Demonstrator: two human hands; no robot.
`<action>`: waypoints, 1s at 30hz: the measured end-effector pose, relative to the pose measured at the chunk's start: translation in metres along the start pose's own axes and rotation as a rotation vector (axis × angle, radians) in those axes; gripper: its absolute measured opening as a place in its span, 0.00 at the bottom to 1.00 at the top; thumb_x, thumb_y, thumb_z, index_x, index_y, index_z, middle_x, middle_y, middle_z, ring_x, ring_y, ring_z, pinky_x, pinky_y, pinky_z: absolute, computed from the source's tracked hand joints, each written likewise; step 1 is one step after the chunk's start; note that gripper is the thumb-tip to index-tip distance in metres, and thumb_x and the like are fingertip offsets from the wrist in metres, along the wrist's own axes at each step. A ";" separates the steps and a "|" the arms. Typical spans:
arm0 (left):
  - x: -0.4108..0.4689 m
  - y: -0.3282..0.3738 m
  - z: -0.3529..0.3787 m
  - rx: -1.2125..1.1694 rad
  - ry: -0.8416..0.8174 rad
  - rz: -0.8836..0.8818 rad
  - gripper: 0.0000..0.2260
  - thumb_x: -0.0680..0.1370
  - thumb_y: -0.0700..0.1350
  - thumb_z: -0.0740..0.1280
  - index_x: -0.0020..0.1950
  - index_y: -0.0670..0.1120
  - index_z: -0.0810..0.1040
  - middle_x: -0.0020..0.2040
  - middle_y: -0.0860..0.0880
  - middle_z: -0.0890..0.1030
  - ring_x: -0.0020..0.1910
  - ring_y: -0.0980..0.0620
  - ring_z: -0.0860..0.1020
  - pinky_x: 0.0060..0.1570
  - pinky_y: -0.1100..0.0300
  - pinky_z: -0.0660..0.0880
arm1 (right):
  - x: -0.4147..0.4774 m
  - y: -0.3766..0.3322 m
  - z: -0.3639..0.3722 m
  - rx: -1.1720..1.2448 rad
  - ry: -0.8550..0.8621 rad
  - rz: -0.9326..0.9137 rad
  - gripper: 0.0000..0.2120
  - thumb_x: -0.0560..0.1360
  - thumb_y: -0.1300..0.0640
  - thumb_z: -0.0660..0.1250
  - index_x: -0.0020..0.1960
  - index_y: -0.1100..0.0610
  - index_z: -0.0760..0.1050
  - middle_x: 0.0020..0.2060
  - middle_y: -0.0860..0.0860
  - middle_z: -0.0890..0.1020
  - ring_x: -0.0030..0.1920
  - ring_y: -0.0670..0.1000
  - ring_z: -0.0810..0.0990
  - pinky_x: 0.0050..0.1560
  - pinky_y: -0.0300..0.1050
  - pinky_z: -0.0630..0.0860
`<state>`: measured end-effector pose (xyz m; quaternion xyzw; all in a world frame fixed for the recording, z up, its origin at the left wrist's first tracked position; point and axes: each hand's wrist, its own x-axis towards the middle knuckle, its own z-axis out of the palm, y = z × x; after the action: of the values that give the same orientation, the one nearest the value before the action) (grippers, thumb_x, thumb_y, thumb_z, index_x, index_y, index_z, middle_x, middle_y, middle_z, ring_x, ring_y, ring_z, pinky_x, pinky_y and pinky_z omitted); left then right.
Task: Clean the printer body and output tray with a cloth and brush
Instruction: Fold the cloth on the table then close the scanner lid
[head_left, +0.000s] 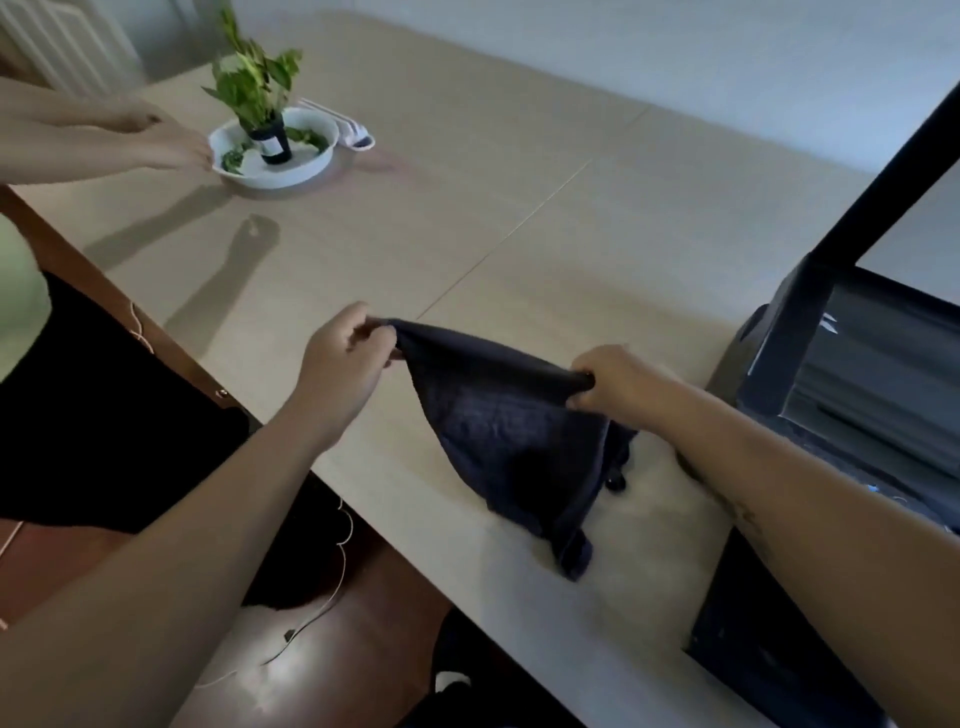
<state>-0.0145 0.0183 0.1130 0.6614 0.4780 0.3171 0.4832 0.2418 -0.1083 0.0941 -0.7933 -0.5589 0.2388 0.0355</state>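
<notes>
Left hand (345, 358) and right hand (618, 382) at centre of frame, above the near part of the bench (467, 218). Both sets of fingers closed on the top edge of a dark cloth (509, 431): left pinches one corner, right curls round the other end, the edge drawn between them. Cloth hangs below in a rough triangle, its lower tip lying on the bench at lower centre. Small black item (618, 480) on the bench just behind the cloth, mostly hidden; cannot tell what it is. Printer (872, 374), black, on the bench at the right edge of frame, apart from the cloth. The right forearm passes in front of its lower part, and a black bar rises from it toward the upper right corner. Upper left: white bowl (306, 169) holding a dark pot with a green plant (254, 78). A white item (358, 136) sits against the bowl's far side, too blurred to name. A second person's hands (171, 148) at the bowl's left rim, blurred; grip cannot be told. Lower left, below the bench edge: brown floor (363, 623)
</notes>
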 end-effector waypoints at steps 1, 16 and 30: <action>0.008 0.004 -0.006 0.020 0.024 0.027 0.08 0.74 0.41 0.60 0.44 0.36 0.69 0.36 0.42 0.75 0.37 0.49 0.77 0.41 0.55 0.76 | 0.005 -0.001 -0.005 -0.046 0.063 0.021 0.14 0.72 0.51 0.70 0.33 0.49 0.68 0.36 0.49 0.75 0.45 0.57 0.79 0.41 0.47 0.73; -0.053 -0.042 -0.046 0.090 -0.168 -0.116 0.11 0.73 0.41 0.75 0.53 0.50 0.80 0.38 0.54 0.81 0.41 0.56 0.78 0.46 0.68 0.71 | -0.034 -0.001 0.036 -0.304 0.190 -0.239 0.04 0.74 0.53 0.65 0.47 0.45 0.74 0.44 0.48 0.77 0.51 0.54 0.77 0.44 0.45 0.59; -0.051 -0.125 -0.010 0.120 -0.063 -0.347 0.10 0.75 0.41 0.71 0.56 0.46 0.81 0.49 0.46 0.81 0.49 0.48 0.79 0.46 0.63 0.74 | -0.017 0.019 0.091 0.223 0.262 0.231 0.15 0.75 0.54 0.68 0.62 0.49 0.73 0.55 0.51 0.74 0.57 0.55 0.73 0.59 0.50 0.71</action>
<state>-0.0818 -0.0161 0.0004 0.6063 0.5875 0.1792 0.5051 0.2154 -0.1497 0.0133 -0.8675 -0.4252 0.1965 0.1678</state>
